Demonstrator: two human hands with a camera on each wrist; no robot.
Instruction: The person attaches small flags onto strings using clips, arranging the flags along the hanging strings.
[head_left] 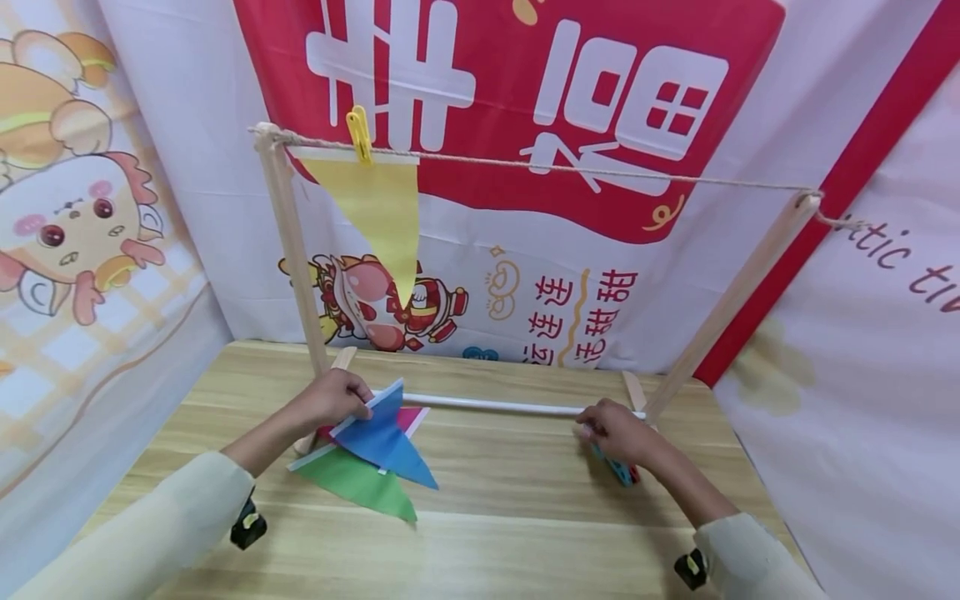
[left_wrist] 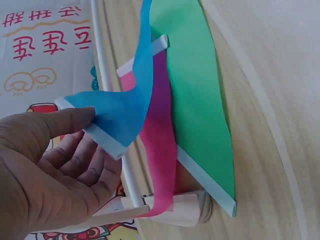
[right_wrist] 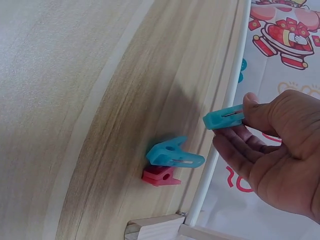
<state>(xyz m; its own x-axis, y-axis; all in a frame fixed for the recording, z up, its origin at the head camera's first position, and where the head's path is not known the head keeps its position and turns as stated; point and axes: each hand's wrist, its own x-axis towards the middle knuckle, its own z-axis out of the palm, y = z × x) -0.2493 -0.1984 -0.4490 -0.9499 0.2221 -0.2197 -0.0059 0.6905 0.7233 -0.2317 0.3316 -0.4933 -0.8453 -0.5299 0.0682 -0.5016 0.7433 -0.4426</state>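
Between thumb and fingers my left hand (head_left: 337, 397) pinches the white-edged end of a blue pennant (left_wrist: 120, 112), lifted off the table. Under it lie a pink pennant (left_wrist: 161, 135) and a green pennant (left_wrist: 197, 100), near the left foot of the wooden frame. My right hand (head_left: 619, 431) holds a teal clothespin (right_wrist: 223, 117) by thumb and fingers, above the table. Below that hand, another teal clothespin (right_wrist: 172, 154) and a red clothespin (right_wrist: 160, 176) lie side by side. A yellow clothespin (head_left: 359, 133) fixes a yellow pennant (head_left: 378, 208) to the string (head_left: 525, 164).
The string runs between the tops of a left wooden post (head_left: 292, 250) and a right wooden post (head_left: 735, 304). A white rod (head_left: 487, 404) joins the posts low over the wooden table (head_left: 510, 533). Printed cloth (head_left: 480, 225) hangs behind.
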